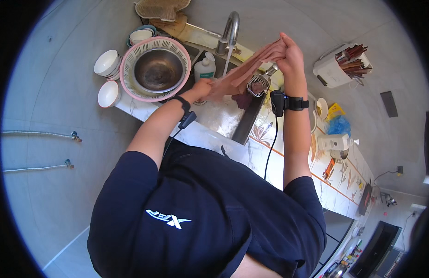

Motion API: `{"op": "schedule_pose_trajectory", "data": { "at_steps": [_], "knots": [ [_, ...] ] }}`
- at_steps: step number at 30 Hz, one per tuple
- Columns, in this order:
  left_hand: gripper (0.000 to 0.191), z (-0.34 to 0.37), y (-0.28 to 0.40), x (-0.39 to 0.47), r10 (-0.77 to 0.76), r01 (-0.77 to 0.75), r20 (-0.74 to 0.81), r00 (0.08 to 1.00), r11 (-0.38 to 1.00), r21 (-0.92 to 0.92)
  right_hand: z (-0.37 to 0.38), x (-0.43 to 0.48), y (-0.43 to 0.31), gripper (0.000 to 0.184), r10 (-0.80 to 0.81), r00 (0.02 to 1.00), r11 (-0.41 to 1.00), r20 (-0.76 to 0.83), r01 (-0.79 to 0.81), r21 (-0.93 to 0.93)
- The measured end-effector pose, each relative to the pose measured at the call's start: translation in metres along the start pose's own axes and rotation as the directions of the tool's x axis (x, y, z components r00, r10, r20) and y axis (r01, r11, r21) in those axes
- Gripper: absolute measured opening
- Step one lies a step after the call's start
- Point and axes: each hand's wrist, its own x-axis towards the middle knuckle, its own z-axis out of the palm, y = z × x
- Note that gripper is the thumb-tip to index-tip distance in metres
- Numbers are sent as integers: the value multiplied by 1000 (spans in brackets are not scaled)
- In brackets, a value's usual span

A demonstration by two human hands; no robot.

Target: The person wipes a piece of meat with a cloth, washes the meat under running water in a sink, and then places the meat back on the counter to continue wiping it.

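Observation:
A wet pink cloth (240, 76) is stretched over the metal sink (221, 116), one end gripped by my left hand (201, 88), the other by my right hand (291, 55). My right hand is the higher one, up beside the wall. Water runs from the curved chrome faucet (232, 29) behind the cloth's left part. A white pump bottle (205, 66) stands in the sink beyond my left hand. Below the cloth hangs a metal strainer basket (259, 84) with something inside, and a dark red cloth (241, 101) lies against the sink's right wall.
Left of the sink, a steel basin (159, 70) sits in a pink-rimmed colander (124, 78), beside stacked white bowls (106, 63). A chopstick holder (331, 71) is fixed to the wall. Along the right counter (339, 173) are a white pump bottle (332, 142) and a blue plastic bag (339, 125).

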Motion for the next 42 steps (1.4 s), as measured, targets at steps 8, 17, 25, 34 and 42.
{"op": "schedule_pose_trajectory", "data": {
  "at_steps": [8, 17, 25, 34, 42],
  "knots": [
    [21, -34, 5, -62, -246, 233, -14, 969, 935, -266, -60, 25, 44, 26, -411, 882, 313, 229, 373, -874],
    [34, -45, 30, -80, -332, 163, -251, 909, 838, -520, -70, 32, 125, 19, -63, 989, 674, 136, 143, -725],
    [33, -44, 55, -88, -291, 73, -238, 927, 760, -646, -45, 15, 197, 16, 328, 944, 775, 39, -245, -583],
    [21, -50, 79, -100, -54, -57, -364, 930, 956, -289, -68, 6, 211, 16, 347, 937, 922, 40, -333, -198],
    [21, -19, 110, -59, -213, 80, -130, 968, 758, -648, -72, -24, 190, 15, 257, 945, 936, 203, -296, 190]
  ]
}}
